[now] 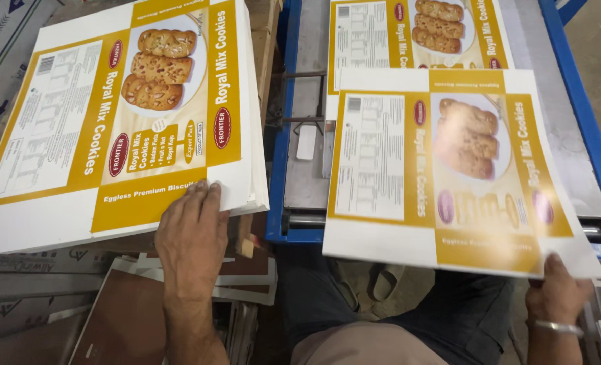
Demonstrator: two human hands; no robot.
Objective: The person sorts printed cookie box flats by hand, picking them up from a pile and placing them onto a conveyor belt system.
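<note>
the left hand [191,233] rests palm down on the near edge of a stack of printed sheets [111,115], fingers pressed together and laid flat over the stack's near right corner. the sheets are flat, uncut carton blanks, white with mustard-yellow panels and a photo of biscuits on a plate; the stack sits tilted, on a wooden surface [263,40] left of the machine.

the right hand [557,294] holds a single printed sheet [442,176] of the same kind by its near right corner, thumb on top; the fingers below are hidden, so their spread cannot be told. a metal bangle [554,328] circles that wrist. the sheet is blurred and hangs over the near edge of a blue-framed machine bed [584,115], partly covering another sheet [415,34] lying farther back on the grey metal plate.

below the stack, brown and white boards [131,311] lie piled. the person's dark trousers [449,318] show between the hands.
</note>
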